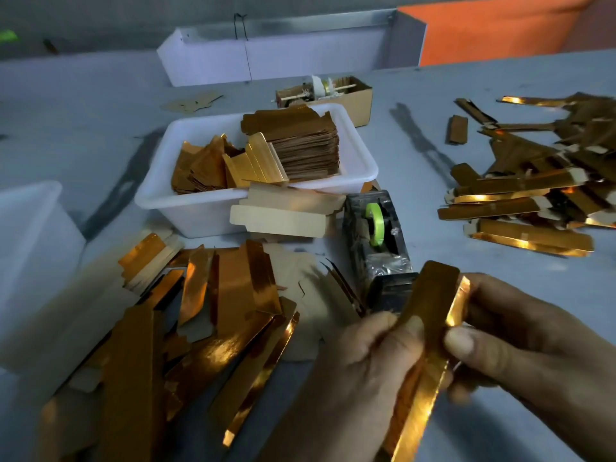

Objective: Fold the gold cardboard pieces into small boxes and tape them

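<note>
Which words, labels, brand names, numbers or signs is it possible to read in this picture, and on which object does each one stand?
None: no text can be read anywhere in this view.
Tape dispenser: wrapped in dark, shiny film; no label shows.
Gold cardboard piece held by the left hand and right hand: plain foil, no print.
White tub and brown cardboard box: no markings visible.

gold strip (423,331): lower end cut off by the bottom edge
left hand (363,368): wrist out of view below
right hand (520,348): cut by the right edge
near-left gold pile (160,355): blurred
far cardboard box (353,95): contents too small to tell
left white tub (30,248): cut by the left edge
</note>
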